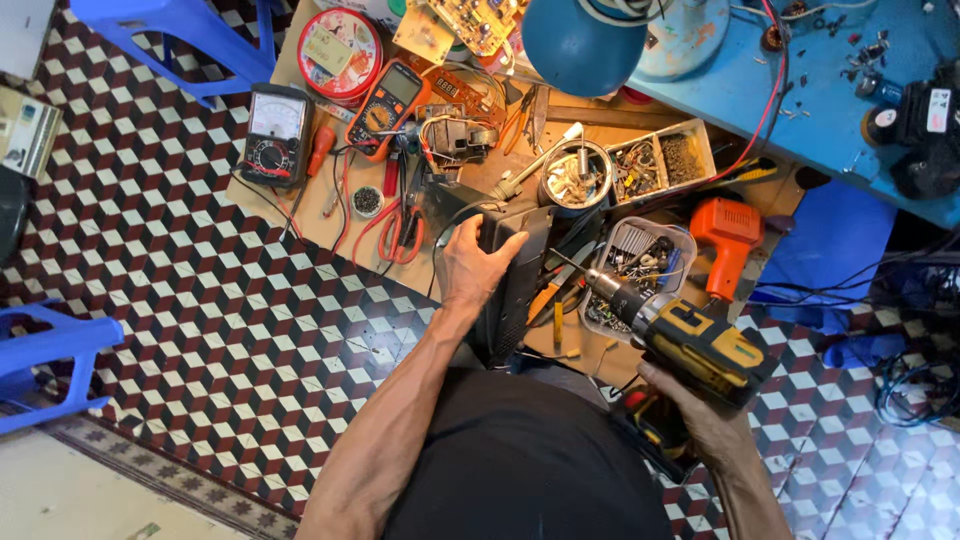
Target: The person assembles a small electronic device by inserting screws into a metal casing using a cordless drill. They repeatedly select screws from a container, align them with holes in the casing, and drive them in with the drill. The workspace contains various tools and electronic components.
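Left hand [470, 268] clamped on upright black plastic device casing [515, 290] — right hand [700, 420] gripping yellow-and-black cordless drill [690, 340], bit aimed at casing, above cluttered wooden surface [320, 225].

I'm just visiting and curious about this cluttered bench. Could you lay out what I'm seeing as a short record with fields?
Left hand: grips the top edge of a black device casing, stood on edge
Right hand: holds a yellow and black cordless drill, bit aimed at the casing
Beside drill: clear tub of screws, orange tool
Further back: orange multimeter, black analogue meter
Floor: red, white and black patterned tiles
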Tool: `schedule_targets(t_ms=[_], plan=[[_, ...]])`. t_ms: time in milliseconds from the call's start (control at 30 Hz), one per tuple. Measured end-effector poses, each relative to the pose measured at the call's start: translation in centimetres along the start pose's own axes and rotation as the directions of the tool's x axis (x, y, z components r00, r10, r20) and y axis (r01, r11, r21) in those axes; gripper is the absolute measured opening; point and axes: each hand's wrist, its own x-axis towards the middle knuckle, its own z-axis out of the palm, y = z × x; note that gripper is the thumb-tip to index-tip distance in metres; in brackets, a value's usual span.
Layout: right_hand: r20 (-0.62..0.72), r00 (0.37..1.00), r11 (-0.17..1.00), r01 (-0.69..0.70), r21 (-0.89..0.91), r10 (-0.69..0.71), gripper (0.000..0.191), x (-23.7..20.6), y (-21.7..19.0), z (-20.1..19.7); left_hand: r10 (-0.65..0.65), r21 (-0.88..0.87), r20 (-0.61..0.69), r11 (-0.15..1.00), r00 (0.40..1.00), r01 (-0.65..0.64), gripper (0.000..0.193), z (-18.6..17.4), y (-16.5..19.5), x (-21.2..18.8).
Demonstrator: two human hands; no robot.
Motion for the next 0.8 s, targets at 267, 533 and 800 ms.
schedule_targets(t_ms=[267,533,800], plan=[[-0.045,0.983,0.940,-0.158,0.301,0.180,0.026,-2.7,-0.4,4.2,0.068,-0.217,0.304,0.976,0.950,-0.001,0.079,-2.3,-3.5,-2.5],[-0.065,0.982,0.935,-0.146,0.324,0.176,0.027,-5.1,1.8,8.2,0.070,-0.125,0.231,0.991,0.971,-0.041,0.089,-0.6,-4.8,-4.0],[-0.092,0.984,0.911,-0.103,0.399,0.152,0.029,-6.2,1.7,10.3,0.025,-0.114,0.207,0.994,0.978,-0.001,0.085,-0.7,-4.4,-4.7]])
